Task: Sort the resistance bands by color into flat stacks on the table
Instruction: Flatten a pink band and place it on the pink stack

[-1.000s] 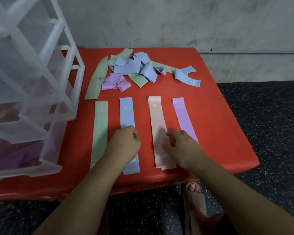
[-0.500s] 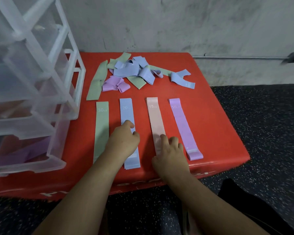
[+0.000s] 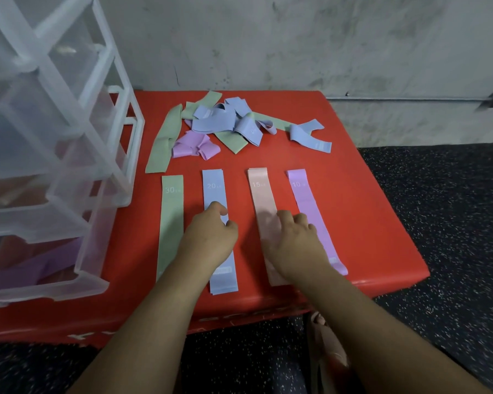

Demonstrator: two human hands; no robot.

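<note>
Head view: flat matte pastel bands (image 3: 213, 191)

Green band (image 3: 171, 217): "30". Blue band (image 3: 214, 189): "20". Pink band (image 3: 261, 194): "15". Purple band (image 3: 303, 194): "10".

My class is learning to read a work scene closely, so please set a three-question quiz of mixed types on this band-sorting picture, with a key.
1. True or false: the flat green band is printed "30".
2. Multiple choice: the left hand rests on which flat band? A) the green band B) the blue band C) the purple band
3. Fill in: the right hand lies across the ____ band and the purple band.

Key
1. True.
2. B.
3. Pink: the pink band, printed "15".

The loose pile behind the row is not yet sorted.
</note>
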